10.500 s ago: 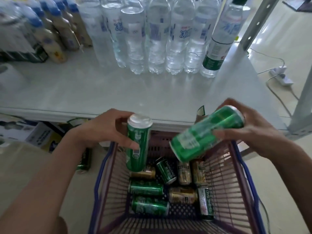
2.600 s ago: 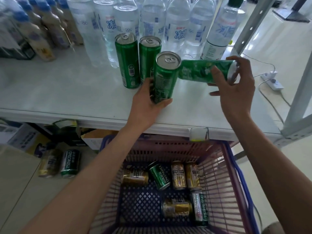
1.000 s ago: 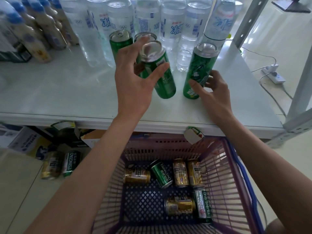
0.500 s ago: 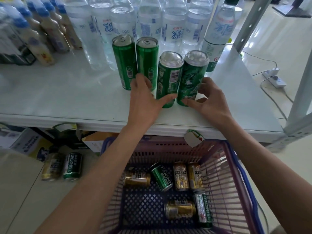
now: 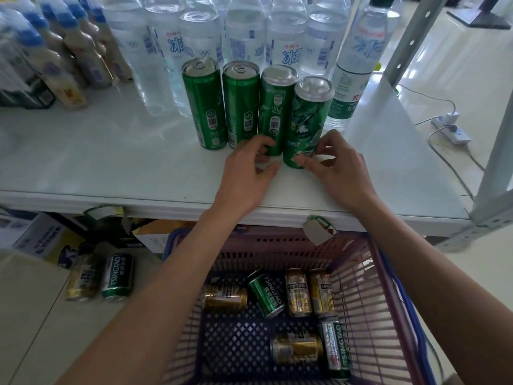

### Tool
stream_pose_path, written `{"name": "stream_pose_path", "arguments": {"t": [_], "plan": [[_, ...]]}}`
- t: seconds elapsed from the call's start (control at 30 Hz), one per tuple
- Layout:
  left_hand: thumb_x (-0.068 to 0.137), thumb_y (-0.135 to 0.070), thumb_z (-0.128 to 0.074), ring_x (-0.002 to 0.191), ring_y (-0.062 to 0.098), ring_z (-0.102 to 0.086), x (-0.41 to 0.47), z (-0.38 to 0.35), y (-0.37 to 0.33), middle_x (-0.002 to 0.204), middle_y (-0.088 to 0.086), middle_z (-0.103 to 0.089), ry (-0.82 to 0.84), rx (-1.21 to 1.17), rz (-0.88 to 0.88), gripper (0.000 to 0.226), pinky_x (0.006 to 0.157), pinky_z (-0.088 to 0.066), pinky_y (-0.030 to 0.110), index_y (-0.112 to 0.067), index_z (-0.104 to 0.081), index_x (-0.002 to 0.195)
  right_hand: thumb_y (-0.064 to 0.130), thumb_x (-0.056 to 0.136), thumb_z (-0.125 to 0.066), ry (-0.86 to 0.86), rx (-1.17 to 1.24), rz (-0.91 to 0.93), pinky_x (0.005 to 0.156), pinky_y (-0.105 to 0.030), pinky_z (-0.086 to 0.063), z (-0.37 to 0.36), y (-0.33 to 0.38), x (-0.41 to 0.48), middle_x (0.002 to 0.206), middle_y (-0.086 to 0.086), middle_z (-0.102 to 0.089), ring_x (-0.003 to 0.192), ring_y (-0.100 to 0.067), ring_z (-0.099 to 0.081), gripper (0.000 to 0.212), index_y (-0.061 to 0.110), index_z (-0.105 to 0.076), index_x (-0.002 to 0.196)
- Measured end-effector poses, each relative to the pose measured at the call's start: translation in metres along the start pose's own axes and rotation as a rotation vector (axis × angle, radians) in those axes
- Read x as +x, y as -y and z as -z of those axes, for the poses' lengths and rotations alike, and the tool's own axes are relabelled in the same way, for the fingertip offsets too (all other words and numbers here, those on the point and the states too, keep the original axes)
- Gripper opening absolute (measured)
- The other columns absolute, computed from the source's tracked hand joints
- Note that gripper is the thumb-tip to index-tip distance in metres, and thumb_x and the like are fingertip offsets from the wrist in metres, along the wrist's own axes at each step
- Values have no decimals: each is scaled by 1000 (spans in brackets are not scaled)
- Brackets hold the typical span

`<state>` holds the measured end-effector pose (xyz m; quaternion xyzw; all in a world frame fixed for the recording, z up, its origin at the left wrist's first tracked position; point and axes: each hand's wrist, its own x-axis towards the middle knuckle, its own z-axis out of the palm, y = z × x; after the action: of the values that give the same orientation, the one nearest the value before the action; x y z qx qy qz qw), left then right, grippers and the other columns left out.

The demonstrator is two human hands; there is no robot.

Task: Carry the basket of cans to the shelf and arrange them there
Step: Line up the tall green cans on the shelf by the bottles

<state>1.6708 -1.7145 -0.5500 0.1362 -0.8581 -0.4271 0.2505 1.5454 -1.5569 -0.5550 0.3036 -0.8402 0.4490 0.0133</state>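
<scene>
Hands first: our left hand (image 5: pixel 247 173) reaches over the front edge of the shelf (image 5: pixel 111 162), palm down, fingers loosely curled and spread, closed on nothing. Its fingertips sit at the foot of the third tall green can (image 5: pixel 274 109); we cannot tell whether they touch it. Our right hand (image 5: pixel 337 169) lies beside it, thumb and forefinger at the base of the fourth tall green can (image 5: pixel 308 120) in a light pinch, the other fingers curled clear of it.

All four tall cans stand upright, long axes vertical, silver tops up, in a row side by side just in front of the water bottles (image 5: pixel 244 37). The first tall can (image 5: pixel 204 107) and second tall can (image 5: pixel 241 104) stand to the left, away from both hands. The fourth stands a little nearer the shelf edge than the others.

Below the shelf sits the basket (image 5: pixel 377 315), between our forearms. Six short cans lie on their sides in it: four gold cans (image 5: pixel 298 295) and two green short cans (image 5: pixel 266 295), pointing various ways. Two more loose cans (image 5: pixel 102 277) lie on the floor, left of the basket.
</scene>
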Motion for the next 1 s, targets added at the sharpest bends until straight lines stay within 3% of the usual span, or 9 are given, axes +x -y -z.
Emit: {"name": "stream_pose_path", "arguments": {"t": [0.17, 0.3, 0.5, 0.67, 0.77, 0.87, 1.0], "plan": [[94, -12, -66, 103, 13, -65, 2, 1, 3, 121, 10, -60, 5, 2, 51, 37, 88, -50, 15, -16, -59, 131, 46, 86, -78, -7, -43, 1, 60, -15, -45, -1, -2, 1, 95, -1, -68, 82, -25, -67, 41, 13, -55, 93], [94, -10, -64, 102, 11, -63, 3, 1, 4, 122, 9, -57, 8, 10, 60, 39, 81, -42, -1, -17, -59, 133, 42, 87, -78, -28, -58, -15, 74, -34, -55, -2, 0, 3, 96, -1, -69, 87, -21, -66, 38, 10, -61, 94], [93, -6, -62, 105, 11, -60, 2, -1, 6, 123, 9, -56, 3, 36, 64, 42, 79, -41, -3, -17, -59, 133, 45, 88, -76, -66, -67, -46, 71, -28, -52, -2, 0, 4, 96, -1, -70, 88, -17, -66, 36, 13, -62, 92], [91, -6, -61, 115, 13, -57, 1, 0, 4, 129, 8, -56, 15, 54, 91, 45, 92, -48, 20, -16, -57, 135, 38, 89, -77, -64, -77, -37, 71, -24, -50, -1, 0, 5, 98, -3, -69, 86, -16, -66, 30, 11, -64, 93], [89, -4, -61, 109, 12, -58, 0, 3, 2, 125, 6, -60, 11, 72, 91, 40, 86, -44, 10, -14, -61, 128, 26, 94, -72, -61, -101, -4, 75, -26, -53, -2, -1, 4, 102, -3, -67, 87, -17, -66, 16, 11, -69, 98], [87, -3, -61, 99, 10, -58, 3, 15, 5, 114, 2, -66, -55, 68, 127, 33, 76, -36, -4, -13, -67, 118, 26, 97, -69, -23, -105, 15, 74, -14, -47, -2, 2, 2, 105, -1, -66, 87, -15, -64, 17, 17, -74, 110], [88, -7, -61, 106, 8, -55, 3, 27, 9, 117, -3, -62, 9, 64, 153, 41, 78, -33, -1, -16, -63, 128, 30, 97, -68, -5, -111, -14, 78, -23, -50, -1, 6, 1, 108, 2, -66, 88, -12, -63, 22, 19, -73, 114]]}}
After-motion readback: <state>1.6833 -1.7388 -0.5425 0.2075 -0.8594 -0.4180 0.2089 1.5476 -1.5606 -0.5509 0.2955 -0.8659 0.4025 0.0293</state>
